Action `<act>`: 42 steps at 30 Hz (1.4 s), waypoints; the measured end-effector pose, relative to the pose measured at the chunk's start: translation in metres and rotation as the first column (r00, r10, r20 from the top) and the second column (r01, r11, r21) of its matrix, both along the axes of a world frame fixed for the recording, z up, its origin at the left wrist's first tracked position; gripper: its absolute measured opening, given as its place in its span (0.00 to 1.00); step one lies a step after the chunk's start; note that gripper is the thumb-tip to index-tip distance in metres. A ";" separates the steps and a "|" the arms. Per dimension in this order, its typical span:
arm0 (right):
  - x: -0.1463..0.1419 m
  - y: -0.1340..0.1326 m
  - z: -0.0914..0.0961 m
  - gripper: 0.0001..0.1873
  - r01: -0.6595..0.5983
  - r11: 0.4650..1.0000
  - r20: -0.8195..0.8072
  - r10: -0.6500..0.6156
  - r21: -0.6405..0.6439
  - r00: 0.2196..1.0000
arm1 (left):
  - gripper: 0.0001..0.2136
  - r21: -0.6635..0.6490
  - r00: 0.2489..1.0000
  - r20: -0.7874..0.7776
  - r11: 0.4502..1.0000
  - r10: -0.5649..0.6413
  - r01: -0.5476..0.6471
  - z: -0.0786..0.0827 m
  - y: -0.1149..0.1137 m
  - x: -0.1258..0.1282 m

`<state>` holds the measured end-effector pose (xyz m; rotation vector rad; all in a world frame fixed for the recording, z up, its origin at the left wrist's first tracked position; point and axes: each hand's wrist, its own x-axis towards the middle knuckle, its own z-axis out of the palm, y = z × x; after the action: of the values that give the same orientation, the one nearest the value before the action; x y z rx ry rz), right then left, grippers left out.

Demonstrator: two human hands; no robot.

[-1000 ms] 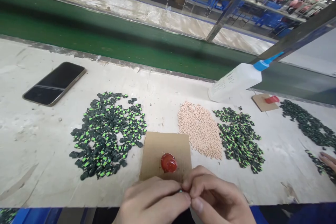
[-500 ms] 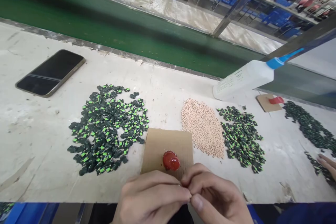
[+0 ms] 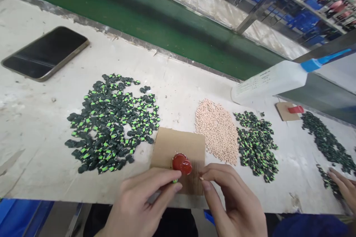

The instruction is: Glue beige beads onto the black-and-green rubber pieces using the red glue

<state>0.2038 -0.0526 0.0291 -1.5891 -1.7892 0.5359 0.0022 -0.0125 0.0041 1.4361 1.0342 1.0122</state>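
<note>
My left hand (image 3: 147, 196) pinches a small black-and-green piece (image 3: 175, 180) between thumb and fingers, just below a red cap-like thing (image 3: 182, 163). That red thing sits on a square of brown cardboard (image 3: 178, 139). Over the cardboard's right edge, my right hand (image 3: 233, 196) holds a tiny beige bead-like piece (image 3: 201, 179) between thumb and forefinger. The two hands are apart. To the left lies a pile of black-and-green pieces (image 3: 111, 122). On the right are a heap of beige bead-like pieces (image 3: 217, 129) and a second pile of smaller black-and-green pieces (image 3: 257, 146).
A phone (image 3: 46, 52) lies at the far left. A white bottle with a blue nozzle (image 3: 269, 81) leans at the back right. Beyond it are another cardboard piece (image 3: 285, 113), a dark pile (image 3: 328, 144) and another person's hand (image 3: 343, 185). A green strip (image 3: 139, 26) runs behind the table.
My hands were together at the fingertips and have now separated, the left moving up toward the red thing. The camera view has tilted and shifted slightly.
</note>
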 end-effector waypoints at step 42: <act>-0.008 -0.012 0.017 0.12 -0.050 0.966 -0.559 -0.104 -0.253 0.822 | 0.03 -0.683 0.889 0.455 0.662 0.056 0.309 0.021 0.004 0.014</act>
<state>0.1962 -0.0649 0.0462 -1.4086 -1.2707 1.1382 0.0159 -0.0085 0.0251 0.5372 0.8311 0.6274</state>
